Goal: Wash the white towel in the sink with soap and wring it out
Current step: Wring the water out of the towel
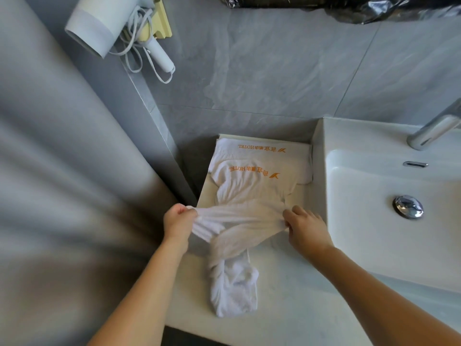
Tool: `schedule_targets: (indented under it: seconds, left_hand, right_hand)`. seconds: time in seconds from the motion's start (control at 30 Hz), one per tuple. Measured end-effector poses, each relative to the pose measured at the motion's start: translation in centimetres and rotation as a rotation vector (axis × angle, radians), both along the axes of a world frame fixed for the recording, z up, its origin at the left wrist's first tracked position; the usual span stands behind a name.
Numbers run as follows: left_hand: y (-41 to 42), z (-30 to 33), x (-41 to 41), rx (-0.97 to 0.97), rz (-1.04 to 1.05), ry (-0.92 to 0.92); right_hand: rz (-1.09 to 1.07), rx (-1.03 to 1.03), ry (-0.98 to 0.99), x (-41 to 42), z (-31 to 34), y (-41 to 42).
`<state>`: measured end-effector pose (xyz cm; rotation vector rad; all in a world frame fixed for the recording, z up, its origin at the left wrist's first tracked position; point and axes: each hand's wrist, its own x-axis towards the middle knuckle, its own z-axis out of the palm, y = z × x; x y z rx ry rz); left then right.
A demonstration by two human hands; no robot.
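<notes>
Hands first: your left hand [180, 219] and right hand [304, 227] each pinch an end of the white towel [240, 221], stretched over the counter's [287, 303] left part, beside the sink [389, 248]. The basin looks dry, so you've still got wetting, soaping and wringing ahead, I'd judge.

The soft white terry-cloth towel [239, 216], matt and wrinkled with orange printed lettering, lies over a smooth, pale stone-look counter [287, 283]. At three o'clock the glossy white ceramic sink [374, 233] carries a mirror-bright chrome metal drain plug [408, 206] and a brushed metal tap [434, 131]. Toward eleven o'clock hangs a matt white plastic hairdryer [99, 23] on grey, faintly veined, satin-smooth wall tiles [274, 71], and at nine o'clock a matt grey cloth curtain [62, 171] falls in folds.
</notes>
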<state>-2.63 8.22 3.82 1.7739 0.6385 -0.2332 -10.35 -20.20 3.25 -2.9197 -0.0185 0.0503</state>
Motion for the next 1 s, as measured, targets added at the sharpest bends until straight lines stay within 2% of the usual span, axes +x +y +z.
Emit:
schedule_targets:
  seconds: [0.07,0.13,0.2,0.27,0.33,0.37,0.43,0.57,0.7,0.77,0.87,0.93,1.0]
  left_hand:
    - [1.1,-0.5,-0.2,0.062,-0.049,-0.023]
    - [1.2,-1.5,-1.6,0.073,-0.066,0.061]
    - [0.5,-2.7,-3.3,0.092,-0.051,0.263]
    - [-0.2,-3.9,-4.7,-0.004,0.049,0.353]
    - [-1.1,-4.7,-5.3,-0.069,0.088,0.311]
    - [-1.6,-5.0,-5.4,-0.047,0.022,0.302]
    - [-2.4,-4.8,-5.7,-0.032,-0.116,0.358]
    - [-2.7,-4.5,-6.2,-0.046,-0.216,0.464]
    - [-2.9,-3.8,-7.5,-0.174,-0.290,0.381]
    - [-3.0,-3.3,-8.5,-0.250,-0.329,0.328]
    - [-3.0,-2.7,-9.7,-0.309,-0.372,0.286]
    - [-2.9,-2.3,-10.1,-0.335,-0.317,0.269]
    - [-2.7,-2.0,-10.2,-0.445,-0.192,0.313]
  right_hand:
    - [-0.055,-0.061,0.113,0.2,0.0,0.8]
    - [-0.060,-0.087,0.221,-0.2,-0.4,2.1]
    - [0.098,-0.090,0.177,-1.2,-1.4,4.1]
    - [0.260,-0.079,0.207,-1.7,-2.3,6.2]
    - [0.301,-0.073,0.260,-1.7,-3.4,8.1]
    - [0.291,-0.070,0.277,-1.5,-3.9,8.7]
    - [0.253,-0.067,0.304,-1.0,-4.9,9.3]
    - [0.246,-0.105,0.341,-0.6,-5.2,9.0]
    - [0.278,-0.140,0.379,-1.4,-4.4,8.9]
    - [0.316,-0.165,0.369,-2.0,-4.0,8.9]
    - [0.275,-0.054,0.282,-3.1,-3.4,8.6]
    - [0.251,0.030,0.178,-3.7,-2.9,8.5]
    - [0.259,0.066,0.089,-4.2,-2.3,8.5]
